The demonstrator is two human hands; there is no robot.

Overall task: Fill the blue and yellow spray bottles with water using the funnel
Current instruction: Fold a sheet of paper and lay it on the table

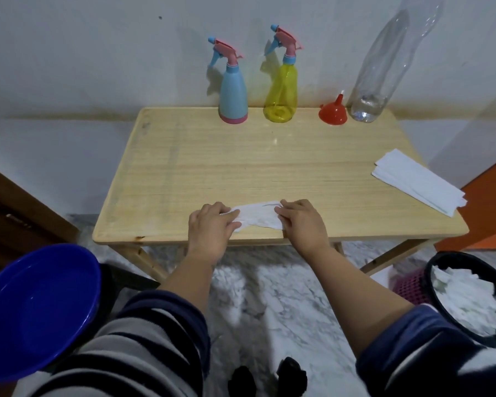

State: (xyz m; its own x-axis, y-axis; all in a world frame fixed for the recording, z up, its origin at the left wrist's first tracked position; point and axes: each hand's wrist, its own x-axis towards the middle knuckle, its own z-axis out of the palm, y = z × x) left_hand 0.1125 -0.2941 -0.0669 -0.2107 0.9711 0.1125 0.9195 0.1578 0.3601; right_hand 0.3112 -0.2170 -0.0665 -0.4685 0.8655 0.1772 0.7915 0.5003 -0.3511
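Observation:
The blue spray bottle (232, 94) and the yellow spray bottle (280, 93) stand upright at the table's far edge, both with pink and blue trigger heads on. To their right a red funnel (333, 112) sits mouth down, beside a tall clear plastic bottle (378, 75) with a little water at its bottom. Near the front edge lies a crumpled white paper tissue (258, 215). My left hand (212, 224) pinches its left end and my right hand (301, 222) pinches its right end.
The wooden table (241, 167) stands against a white wall. A stack of white paper tissues (418, 181) lies at its right edge. A blue basin (38, 308) sits at lower left. A black bin (470, 296) with used tissues stands at lower right.

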